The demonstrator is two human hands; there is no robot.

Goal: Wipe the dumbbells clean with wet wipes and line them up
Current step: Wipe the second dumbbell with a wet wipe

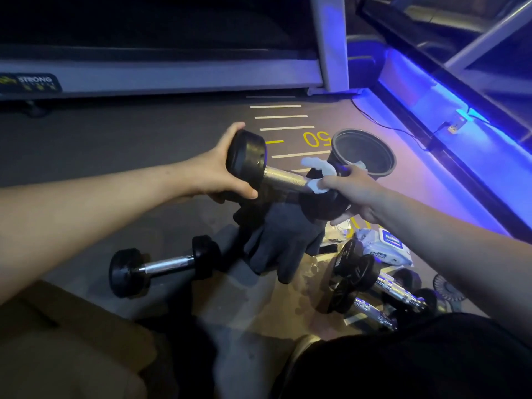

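A black dumbbell [283, 175] with a metal handle is held above the floor. My left hand [214, 168] grips its left head. My right hand [355, 194] holds the right head and presses a white wet wipe [315, 175] against it, near the end of the handle. A second dumbbell [165, 266] lies on the floor at the lower left. Several more dumbbells [377, 286] lie close together at the lower right. The wet wipe pack [385, 247] sits on the floor under my right forearm.
A dark grey cloth [283, 243] lies on the floor below the held dumbbell. A black bucket [364, 154] stands just beyond my right hand. A treadmill base [161, 76] runs along the back. A blue-lit machine frame [449, 110] borders the right. My knees fill the bottom.
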